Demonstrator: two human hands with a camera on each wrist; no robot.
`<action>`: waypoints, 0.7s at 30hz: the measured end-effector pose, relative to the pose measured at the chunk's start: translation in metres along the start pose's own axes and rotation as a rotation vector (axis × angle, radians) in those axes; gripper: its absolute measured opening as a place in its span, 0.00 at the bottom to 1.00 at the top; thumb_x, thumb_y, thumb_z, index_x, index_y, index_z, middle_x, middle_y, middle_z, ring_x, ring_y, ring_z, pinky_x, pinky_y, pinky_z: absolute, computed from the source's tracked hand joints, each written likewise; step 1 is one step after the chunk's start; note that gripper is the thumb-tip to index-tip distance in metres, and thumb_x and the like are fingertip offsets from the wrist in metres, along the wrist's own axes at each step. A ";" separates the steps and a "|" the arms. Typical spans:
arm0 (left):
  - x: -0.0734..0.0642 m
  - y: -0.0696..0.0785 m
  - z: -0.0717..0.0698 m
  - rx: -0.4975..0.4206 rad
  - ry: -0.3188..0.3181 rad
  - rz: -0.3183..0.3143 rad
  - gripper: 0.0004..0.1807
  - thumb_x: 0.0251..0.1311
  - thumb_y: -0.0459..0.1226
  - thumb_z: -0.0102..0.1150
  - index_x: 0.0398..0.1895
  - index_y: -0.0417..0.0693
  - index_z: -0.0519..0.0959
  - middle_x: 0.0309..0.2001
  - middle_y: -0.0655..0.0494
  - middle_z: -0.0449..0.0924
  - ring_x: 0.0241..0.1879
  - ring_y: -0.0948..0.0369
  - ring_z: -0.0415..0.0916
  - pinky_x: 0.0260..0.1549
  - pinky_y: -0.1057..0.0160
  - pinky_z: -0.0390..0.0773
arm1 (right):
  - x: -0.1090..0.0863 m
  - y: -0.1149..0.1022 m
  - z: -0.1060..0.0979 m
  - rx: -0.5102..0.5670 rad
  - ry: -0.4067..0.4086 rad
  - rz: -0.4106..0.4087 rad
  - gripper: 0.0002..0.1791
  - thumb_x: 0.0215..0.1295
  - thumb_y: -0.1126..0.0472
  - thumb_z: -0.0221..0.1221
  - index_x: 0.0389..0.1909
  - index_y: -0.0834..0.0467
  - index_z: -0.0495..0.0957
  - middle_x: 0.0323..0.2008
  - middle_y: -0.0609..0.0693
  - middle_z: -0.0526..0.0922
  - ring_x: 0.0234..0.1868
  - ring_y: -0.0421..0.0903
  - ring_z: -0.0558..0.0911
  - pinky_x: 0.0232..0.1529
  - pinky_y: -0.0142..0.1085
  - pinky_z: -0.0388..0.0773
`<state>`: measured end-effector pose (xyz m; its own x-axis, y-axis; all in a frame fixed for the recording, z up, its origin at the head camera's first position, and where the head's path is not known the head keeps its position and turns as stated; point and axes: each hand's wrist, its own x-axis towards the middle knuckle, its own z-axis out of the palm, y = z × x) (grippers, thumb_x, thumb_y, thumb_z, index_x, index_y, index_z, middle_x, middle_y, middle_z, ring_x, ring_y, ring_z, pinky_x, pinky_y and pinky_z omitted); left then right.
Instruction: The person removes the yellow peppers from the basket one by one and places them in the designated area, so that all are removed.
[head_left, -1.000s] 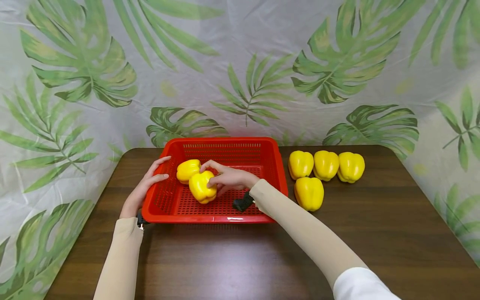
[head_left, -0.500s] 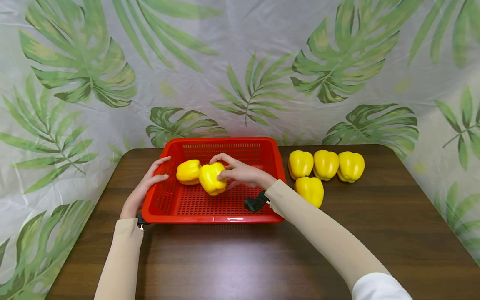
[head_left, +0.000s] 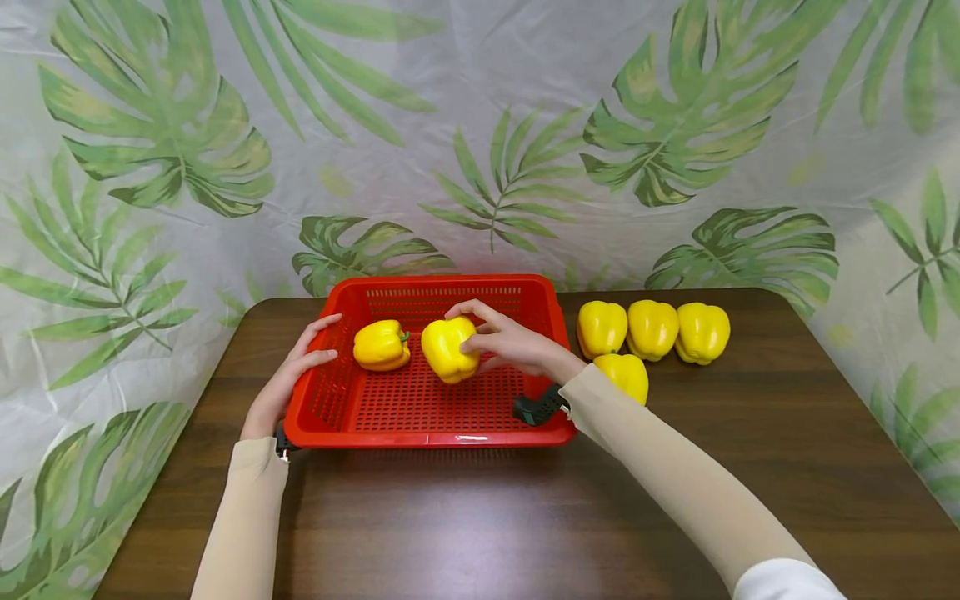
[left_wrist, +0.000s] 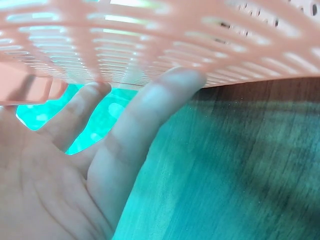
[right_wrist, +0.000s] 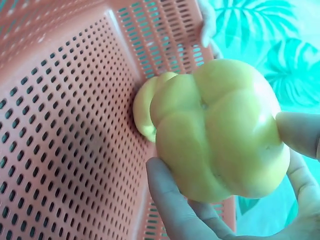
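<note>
In the head view, my right hand (head_left: 506, 340) grips a yellow bell pepper (head_left: 447, 350) over the middle of the red plastic basket (head_left: 435, 437). The right wrist view shows thumb and fingers spread around the pepper's sides, its lobed bottom (right_wrist: 217, 135) facing the camera. A second yellow pepper (head_left: 381, 346) lies on its side inside the basket at the left, its green stem pointing right. My left hand (head_left: 288, 375) holds the basket's left rim, thumb and a finger over the edge. In the left wrist view, other fingers (left_wrist: 145, 110) press the slotted outer wall (left_wrist: 165, 55).
Several more yellow peppers stand on the brown wooden table (head_left: 480, 517) right of the basket: three in a back row, such as the middle one (head_left: 652, 331), and one in front (head_left: 626, 377), partly behind the right sleeve. A leaf-printed cloth (head_left: 525, 100) hangs behind.
My right hand has lifted the pepper and carried it rightward, away from the other pepper, whose stem now shows. The left hand stays on the rim.
</note>
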<state>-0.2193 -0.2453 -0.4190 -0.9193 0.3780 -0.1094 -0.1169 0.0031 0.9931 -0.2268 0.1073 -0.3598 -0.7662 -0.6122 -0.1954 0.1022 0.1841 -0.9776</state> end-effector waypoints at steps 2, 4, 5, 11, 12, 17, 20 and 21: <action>0.000 0.000 0.000 0.001 0.000 0.000 0.31 0.72 0.36 0.39 0.75 0.61 0.46 0.71 0.45 0.46 0.61 0.42 0.61 0.50 0.51 0.75 | -0.003 0.000 -0.002 0.001 0.009 -0.002 0.25 0.66 0.66 0.52 0.63 0.51 0.61 0.58 0.62 0.64 0.52 0.56 0.71 0.49 0.52 0.76; 0.000 0.000 0.000 0.002 0.001 0.001 0.31 0.72 0.36 0.39 0.75 0.61 0.46 0.71 0.45 0.46 0.61 0.43 0.61 0.50 0.51 0.75 | -0.006 0.001 -0.005 0.002 0.017 -0.005 0.25 0.65 0.66 0.52 0.63 0.51 0.61 0.58 0.62 0.64 0.53 0.57 0.71 0.50 0.53 0.76; 0.000 0.000 0.000 0.001 0.001 0.001 0.31 0.72 0.36 0.39 0.75 0.61 0.46 0.71 0.45 0.46 0.61 0.43 0.61 0.50 0.51 0.75 | -0.007 0.001 -0.005 0.004 0.021 -0.008 0.25 0.65 0.67 0.52 0.63 0.52 0.61 0.58 0.62 0.64 0.53 0.57 0.71 0.50 0.54 0.75; 0.000 -0.001 0.000 0.005 0.003 0.001 0.32 0.71 0.36 0.40 0.75 0.60 0.46 0.71 0.45 0.46 0.61 0.43 0.61 0.50 0.51 0.75 | -0.016 0.002 -0.011 0.013 0.036 -0.019 0.25 0.66 0.68 0.52 0.63 0.53 0.62 0.57 0.62 0.65 0.52 0.57 0.72 0.47 0.50 0.77; 0.000 -0.001 0.000 0.006 0.003 0.001 0.32 0.71 0.36 0.40 0.75 0.60 0.46 0.71 0.45 0.46 0.61 0.43 0.61 0.50 0.51 0.75 | -0.017 0.002 -0.012 0.013 0.041 -0.020 0.25 0.67 0.68 0.52 0.63 0.53 0.62 0.57 0.62 0.65 0.52 0.57 0.72 0.47 0.50 0.78; 0.000 -0.001 -0.001 0.010 0.003 0.005 0.32 0.72 0.37 0.40 0.75 0.60 0.46 0.71 0.45 0.46 0.61 0.42 0.61 0.49 0.51 0.76 | -0.025 0.001 -0.018 0.011 0.062 -0.033 0.26 0.66 0.67 0.53 0.64 0.53 0.62 0.59 0.62 0.65 0.53 0.58 0.71 0.49 0.53 0.76; 0.001 -0.001 -0.001 0.007 -0.001 0.007 0.32 0.72 0.36 0.40 0.75 0.60 0.46 0.71 0.45 0.46 0.61 0.41 0.61 0.49 0.51 0.76 | -0.030 0.000 -0.021 0.015 0.074 -0.036 0.27 0.66 0.67 0.53 0.65 0.53 0.61 0.59 0.62 0.64 0.53 0.58 0.71 0.50 0.57 0.74; 0.001 -0.001 -0.001 0.006 -0.002 0.008 0.32 0.72 0.36 0.40 0.75 0.60 0.46 0.71 0.45 0.46 0.61 0.41 0.61 0.49 0.51 0.76 | -0.032 0.000 -0.022 0.016 0.078 -0.038 0.27 0.66 0.67 0.54 0.65 0.53 0.61 0.59 0.62 0.64 0.53 0.59 0.71 0.50 0.57 0.74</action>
<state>-0.2203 -0.2462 -0.4204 -0.9193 0.3801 -0.1019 -0.1078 0.0057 0.9942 -0.2162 0.1436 -0.3515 -0.8165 -0.5568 -0.1526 0.0825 0.1490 -0.9854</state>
